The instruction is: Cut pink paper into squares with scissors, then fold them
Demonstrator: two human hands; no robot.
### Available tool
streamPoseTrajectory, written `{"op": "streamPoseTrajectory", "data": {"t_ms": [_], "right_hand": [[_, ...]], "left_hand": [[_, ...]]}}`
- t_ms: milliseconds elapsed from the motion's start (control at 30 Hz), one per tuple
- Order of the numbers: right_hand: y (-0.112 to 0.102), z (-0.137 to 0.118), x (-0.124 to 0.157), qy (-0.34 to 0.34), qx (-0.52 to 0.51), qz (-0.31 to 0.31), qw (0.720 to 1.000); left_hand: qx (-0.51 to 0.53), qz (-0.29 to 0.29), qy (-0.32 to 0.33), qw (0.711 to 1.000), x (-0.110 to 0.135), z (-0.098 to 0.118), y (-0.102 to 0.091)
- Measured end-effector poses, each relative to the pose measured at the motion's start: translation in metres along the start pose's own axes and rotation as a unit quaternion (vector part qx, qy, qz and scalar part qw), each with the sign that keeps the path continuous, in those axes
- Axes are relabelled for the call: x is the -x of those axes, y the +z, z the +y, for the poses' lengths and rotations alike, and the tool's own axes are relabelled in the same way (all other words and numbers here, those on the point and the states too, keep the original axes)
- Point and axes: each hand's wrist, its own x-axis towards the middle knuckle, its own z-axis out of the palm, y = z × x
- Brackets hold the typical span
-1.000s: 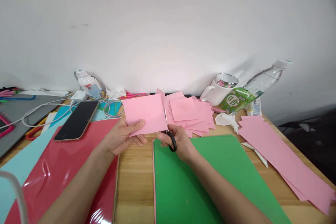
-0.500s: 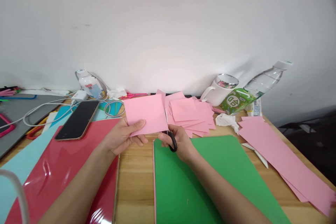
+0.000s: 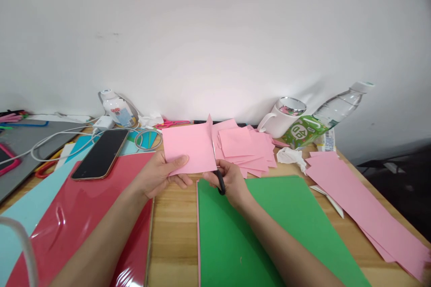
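My left hand (image 3: 168, 172) pinches a piece of pink paper (image 3: 188, 145) at its lower left, thumb on top and fingers beneath. In my right hand (image 3: 230, 181) are black-handled scissors (image 3: 221, 182), fingers through the loops, with the blades upright along the paper's right edge. A narrow flap of the paper stands up at the top beside the blades. Just behind and to the right lies a fanned pile of cut pink paper pieces (image 3: 239, 143). Below my right forearm is a stack of green paper (image 3: 249, 233).
Long pink strips (image 3: 357, 202) lie on the right. A white mug (image 3: 281, 119), a green packet (image 3: 301, 130) and a tilted water bottle (image 3: 343, 105) stand against the wall. On the left are a phone (image 3: 101, 154), cables, a white bottle (image 3: 117, 110) and red sheets (image 3: 101, 215) in plastic.
The pink paper has shifted slightly right between the scissor blades, and its top right corner now curls up. My hands have otherwise barely moved.
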Motion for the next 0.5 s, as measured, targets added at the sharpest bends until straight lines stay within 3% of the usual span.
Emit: {"op": "streamPoseTrajectory", "data": {"t_ms": [167,300,400,500], "right_hand": [[-0.009,0.007,-0.006,-0.037,-0.016,0.052,0.998],[-0.015,0.002,-0.007,-0.082,-0.087,0.084,0.989],[-0.014,-0.004,-0.006,-0.053,-0.175,0.079,0.980],[-0.010,-0.005,-0.006,-0.017,-0.312,0.109,0.944]], "left_hand": [[-0.012,0.029,0.013,0.999,0.001,0.005,-0.002],[-0.022,0.039,0.034,0.998,0.001,0.007,-0.004],[-0.042,0.045,0.051,0.997,-0.004,0.002,-0.006],[-0.073,0.080,0.084,0.991,-0.010,-0.006,-0.008]]}}
